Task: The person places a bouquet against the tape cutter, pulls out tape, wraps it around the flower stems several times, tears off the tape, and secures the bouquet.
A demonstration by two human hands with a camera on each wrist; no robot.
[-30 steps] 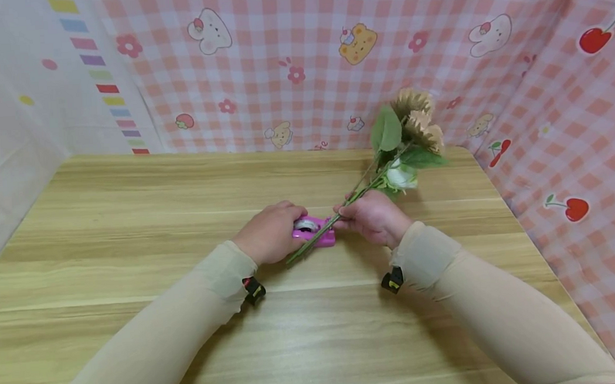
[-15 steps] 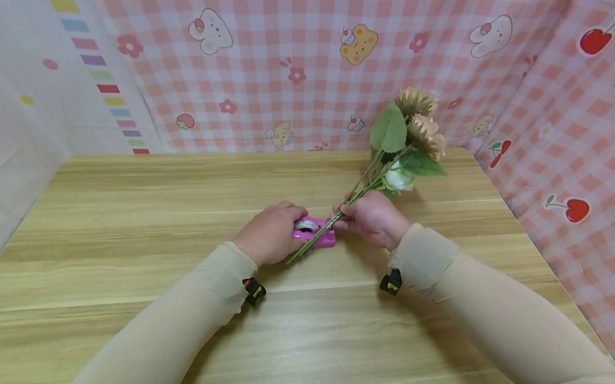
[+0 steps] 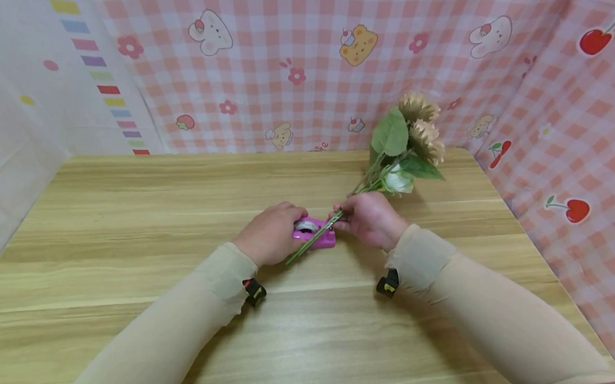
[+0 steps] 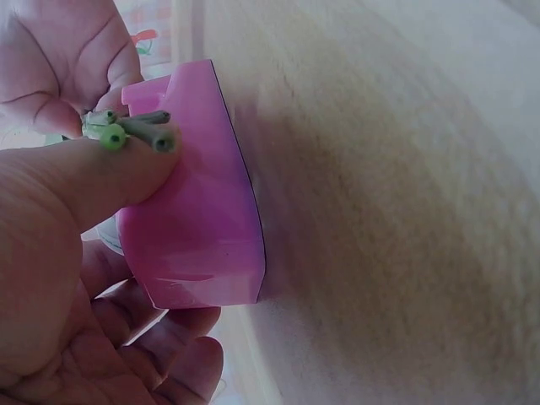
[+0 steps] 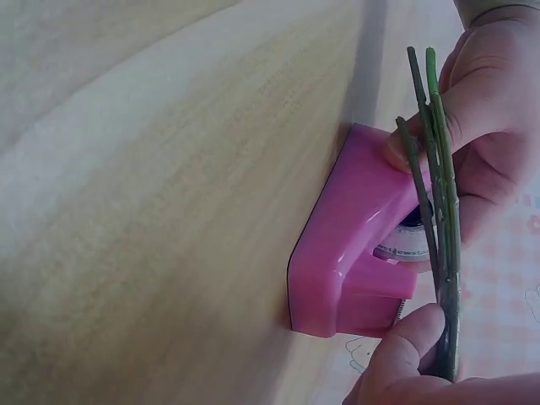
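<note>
My left hand (image 3: 271, 234) grips the pink tape dispenser (image 3: 323, 239) on the table, thumb on its near side and the other fingers on the far side. In the left wrist view several green stem ends (image 4: 112, 137) show beside the left thumb. My right hand (image 3: 375, 220) pinches the bundle of flower stems (image 3: 315, 237), which slants across above the dispenser. Beyond the right hand are beige flowers (image 3: 427, 140), a white flower (image 3: 398, 179) and green leaves (image 3: 390, 133). The right wrist view shows the right thumb and fingers (image 5: 409, 342) on the stems by the dispenser's toothed end.
The wooden table (image 3: 130, 226) extends to both sides and in front of the hands. A pink checked cloth (image 3: 257, 60) hangs behind it and another stretch hangs at the right. White cloth (image 3: 12, 116) is at the left.
The right hand has turned slightly around the stems, and its wrist has shifted a little left. The flower heads have tilted and shifted slightly. The left hand and dispenser look unmoved.
</note>
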